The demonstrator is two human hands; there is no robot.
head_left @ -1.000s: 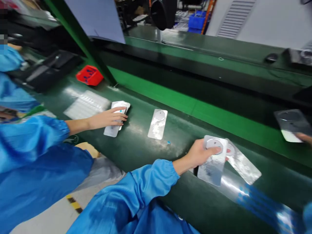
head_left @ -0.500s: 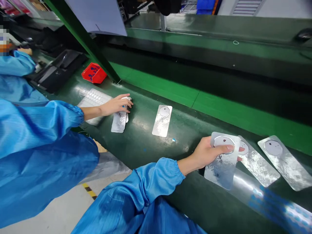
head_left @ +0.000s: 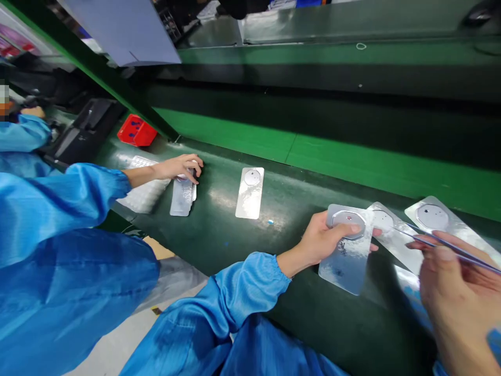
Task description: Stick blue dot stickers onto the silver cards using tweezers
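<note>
4 single silver plates [head_left: 249, 201], 1 stack [head_left: 181, 199] (qty unclear, partly hidden), 1 pr tweezers [head_left: 469, 256], 1 red bin [head_left: 145, 137].

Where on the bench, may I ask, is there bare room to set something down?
The green bench is bare between the lone silver plate and the left hand, save a small blue piece; a narrower gap lies between that plate and the stack under a co-worker's hand. Crowding is around the right hand, tweezers and two further plates.

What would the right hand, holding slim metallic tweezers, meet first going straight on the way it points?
Likely the shiny silver rectangular plate in the left hand; with depth unclear, the tweezers could touch the similar plate partly hidden behind it.
</note>
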